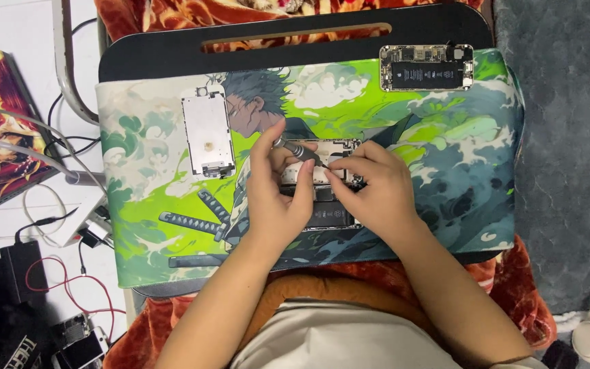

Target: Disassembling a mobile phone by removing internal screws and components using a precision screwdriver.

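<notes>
Here, seen from a head-worn camera looking down, a person sat with a black lap desk (pixel 172 51) across their knees, covered by a green and white illustrated desk mat (pixel 459 143). At far left, off the desk, lay a tangle of cables (pixel 49 225) and a black power adapter (pixel 20 263) on the white floor. On the mat's left part rested a detached phone screen (pixel 207 133), face down and set well apart from the hands, probably to keep it out of the way. At centre lay an opened smartphone body (pixel 326 205), its dark battery showing beneath the hands. The left hand (pixel 274 188) had its fingers curled, pinching a small metal screwdriver (pixel 297 151) near its upper end — the tool slanted down toward the phone's upper part. The right hand (pixel 370 188) pressed on the phone body, seemingly to steady it, its fingertips closed near the screwdriver's tip; whether they gripped the tip could not be told. At the mat's top right corner lay a second opened phone (pixel 426 67), well apart — its battery and boards exposed.
</notes>
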